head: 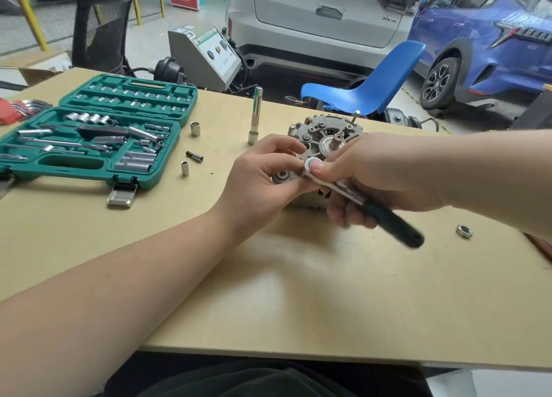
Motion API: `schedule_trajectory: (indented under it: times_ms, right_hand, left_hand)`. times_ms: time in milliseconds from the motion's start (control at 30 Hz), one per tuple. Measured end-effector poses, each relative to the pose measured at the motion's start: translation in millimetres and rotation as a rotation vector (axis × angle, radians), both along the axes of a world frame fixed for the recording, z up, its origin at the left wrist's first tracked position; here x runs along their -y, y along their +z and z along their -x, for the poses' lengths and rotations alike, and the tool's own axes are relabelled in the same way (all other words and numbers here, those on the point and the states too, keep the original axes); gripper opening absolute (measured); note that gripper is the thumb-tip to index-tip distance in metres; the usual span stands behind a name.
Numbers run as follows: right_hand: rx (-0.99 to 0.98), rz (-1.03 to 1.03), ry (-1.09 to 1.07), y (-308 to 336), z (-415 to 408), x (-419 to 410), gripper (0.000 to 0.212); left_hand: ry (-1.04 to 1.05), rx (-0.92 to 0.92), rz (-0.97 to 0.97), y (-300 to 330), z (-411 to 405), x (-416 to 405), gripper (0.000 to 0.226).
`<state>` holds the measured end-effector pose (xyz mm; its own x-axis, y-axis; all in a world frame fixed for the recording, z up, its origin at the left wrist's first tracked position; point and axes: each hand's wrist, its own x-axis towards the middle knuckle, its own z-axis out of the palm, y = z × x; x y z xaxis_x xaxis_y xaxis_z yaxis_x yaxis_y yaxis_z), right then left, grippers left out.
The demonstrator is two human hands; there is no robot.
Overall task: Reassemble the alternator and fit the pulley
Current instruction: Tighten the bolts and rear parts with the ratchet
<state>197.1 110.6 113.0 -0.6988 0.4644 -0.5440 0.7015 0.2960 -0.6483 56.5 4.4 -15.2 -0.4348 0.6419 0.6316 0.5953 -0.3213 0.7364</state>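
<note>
The grey alternator (pixel 316 133) stands on the table (pixel 298 292), its rear face with the shaft end turned up; my hands hide its near side. My right hand (pixel 379 175) grips a ratchet wrench (pixel 388 217) with a black handle, thumb pressing on its round head just in front of the alternator. My left hand (pixel 268 175) curls around the alternator's left front edge, fingertips touching the ratchet head. A large silver nut (pixel 464 231) lies alone on the table to the right.
An open green socket set case (pixel 89 136) fills the table's left. Loose sockets (pixel 195 128) and a small bit (pixel 194 156) lie beside it, and a long extension bar (pixel 255 115) stands upright. A blue chair (pixel 367 88) and parked cars sit beyond the far edge.
</note>
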Motion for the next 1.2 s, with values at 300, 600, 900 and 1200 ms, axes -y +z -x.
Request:
schedule_trajectory:
  times_ms: [300,600,900,1200]
  right_hand:
    - [0.209,-0.827,0.442,33,15,-4,0.054]
    - [0.052,-0.175,0.021,-10,-4,11,0.064]
    - [0.263,-0.835,0.508,34,18,-13,0.064]
    - [0.065,-0.156,0.062,-2,3,6,0.057]
  left_hand:
    - [0.000,-0.061,0.049,2,-1,1,0.013]
    - [0.039,-0.025,-0.016,-2,-2,-2,0.010]
    - [0.034,-0.076,0.027,-2,1,-1,0.019]
    - [0.074,-0.032,-0.044,-5,1,-3,0.011]
